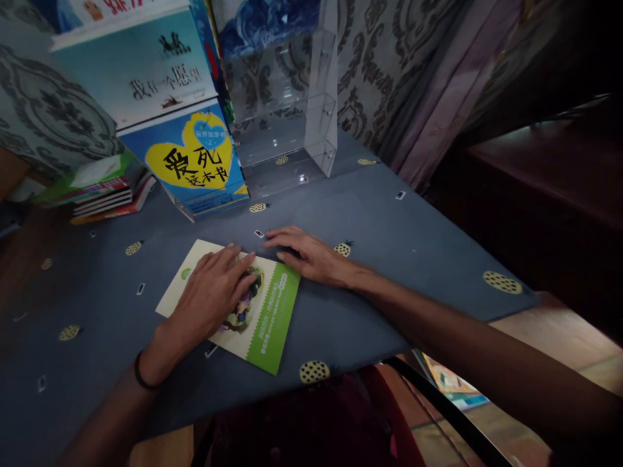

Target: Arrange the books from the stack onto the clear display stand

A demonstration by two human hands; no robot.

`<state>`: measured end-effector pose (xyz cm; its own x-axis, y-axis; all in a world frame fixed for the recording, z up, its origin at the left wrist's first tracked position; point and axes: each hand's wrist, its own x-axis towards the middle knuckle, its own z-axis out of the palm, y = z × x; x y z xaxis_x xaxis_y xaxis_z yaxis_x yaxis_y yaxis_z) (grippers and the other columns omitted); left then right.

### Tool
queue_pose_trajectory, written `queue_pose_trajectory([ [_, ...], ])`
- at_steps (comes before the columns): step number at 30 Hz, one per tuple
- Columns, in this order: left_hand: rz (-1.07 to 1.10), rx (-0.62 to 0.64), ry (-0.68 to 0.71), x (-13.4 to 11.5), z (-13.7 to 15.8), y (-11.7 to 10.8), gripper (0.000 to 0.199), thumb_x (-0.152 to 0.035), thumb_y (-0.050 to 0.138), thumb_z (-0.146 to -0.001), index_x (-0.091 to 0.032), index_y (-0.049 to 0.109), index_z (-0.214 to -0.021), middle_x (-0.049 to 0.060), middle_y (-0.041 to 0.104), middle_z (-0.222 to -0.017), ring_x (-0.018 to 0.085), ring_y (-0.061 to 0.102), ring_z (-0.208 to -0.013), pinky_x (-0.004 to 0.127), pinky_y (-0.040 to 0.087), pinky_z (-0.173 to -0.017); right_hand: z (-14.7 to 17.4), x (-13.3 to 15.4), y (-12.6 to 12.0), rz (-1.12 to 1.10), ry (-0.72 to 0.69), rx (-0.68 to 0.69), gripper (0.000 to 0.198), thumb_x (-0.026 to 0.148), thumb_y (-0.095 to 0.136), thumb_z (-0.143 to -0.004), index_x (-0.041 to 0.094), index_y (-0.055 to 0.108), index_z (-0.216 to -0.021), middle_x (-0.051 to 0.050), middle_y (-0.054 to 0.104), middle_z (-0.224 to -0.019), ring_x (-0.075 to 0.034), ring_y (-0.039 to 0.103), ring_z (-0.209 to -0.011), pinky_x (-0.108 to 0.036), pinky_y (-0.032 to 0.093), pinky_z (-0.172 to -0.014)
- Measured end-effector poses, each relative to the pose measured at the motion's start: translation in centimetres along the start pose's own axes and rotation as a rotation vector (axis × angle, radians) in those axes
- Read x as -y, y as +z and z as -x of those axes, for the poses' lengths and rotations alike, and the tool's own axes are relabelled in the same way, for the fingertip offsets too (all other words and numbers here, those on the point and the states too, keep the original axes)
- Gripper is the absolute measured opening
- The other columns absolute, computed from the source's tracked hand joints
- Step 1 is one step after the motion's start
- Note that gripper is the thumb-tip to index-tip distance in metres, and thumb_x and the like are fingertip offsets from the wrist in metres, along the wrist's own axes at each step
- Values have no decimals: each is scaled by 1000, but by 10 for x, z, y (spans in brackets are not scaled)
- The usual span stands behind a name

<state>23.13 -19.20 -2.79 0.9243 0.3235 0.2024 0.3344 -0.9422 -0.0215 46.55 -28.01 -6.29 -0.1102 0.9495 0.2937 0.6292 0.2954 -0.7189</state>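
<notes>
A thin book (273, 318) with a cream cover, a small picture and a green band lies on the blue tablecloth in front of me. My left hand (214, 285) rests flat across its cover, fingers stretched toward the far edge, hiding part of the picture. At the book's far right corner is my right hand (311, 256), palm down, its fingers extended and slightly bent and the thumb close to the green band. Nothing shows between the fingers of either hand.
Beyond the hands stands a clear acrylic display rack (321, 123) holding picture books, among them a blue book with a yellow heart (195, 159). A stack of books (104, 194) lies at the left. The table's right edge (467, 240) slants toward me; a colourful book (452, 383) is below the table.
</notes>
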Motion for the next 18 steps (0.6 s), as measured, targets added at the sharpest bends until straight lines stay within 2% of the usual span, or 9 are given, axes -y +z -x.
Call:
queue_pose_trajectory([
  [5, -19, 44, 50, -16, -2, 2, 48, -41, 27, -110, -17, 54, -142, 16, 59, -145, 31, 54, -137, 53, 45, -110, -1, 1, -5, -148, 45, -70, 33, 21, 45, -100, 21, 67, -125, -8, 68, -131, -21, 61, -124, -43, 47, -109],
  [11, -25, 92, 71, -33, -8, -2, 49, -41, 28, -110, -14, 55, -142, 17, 59, -146, 31, 54, -137, 52, 47, -108, -3, -1, -10, -297, 119, -76, 33, 23, 46, -100, 16, 67, -124, -7, 75, -115, -20, 68, -103, -38, 55, -92],
  [15, -30, 126, 122, -46, -13, -5, 48, -39, 30, -109, -17, 53, -145, 16, 57, -149, 33, 50, -142, 57, 45, -109, -4, -4, -10, -363, 113, -105, 31, 23, 49, -99, 16, 69, -121, -5, 75, -111, -19, 68, -100, -33, 54, -90],
  [18, -16, 122, 123, -52, -16, -4, 46, -38, 32, -109, -18, 57, -142, 16, 59, -147, 33, 51, -141, 56, 46, -109, -4, -2, -11, -387, 106, -99, 31, 22, 48, -98, 15, 69, -120, -6, 75, -114, -18, 67, -99, -33, 54, -89],
])
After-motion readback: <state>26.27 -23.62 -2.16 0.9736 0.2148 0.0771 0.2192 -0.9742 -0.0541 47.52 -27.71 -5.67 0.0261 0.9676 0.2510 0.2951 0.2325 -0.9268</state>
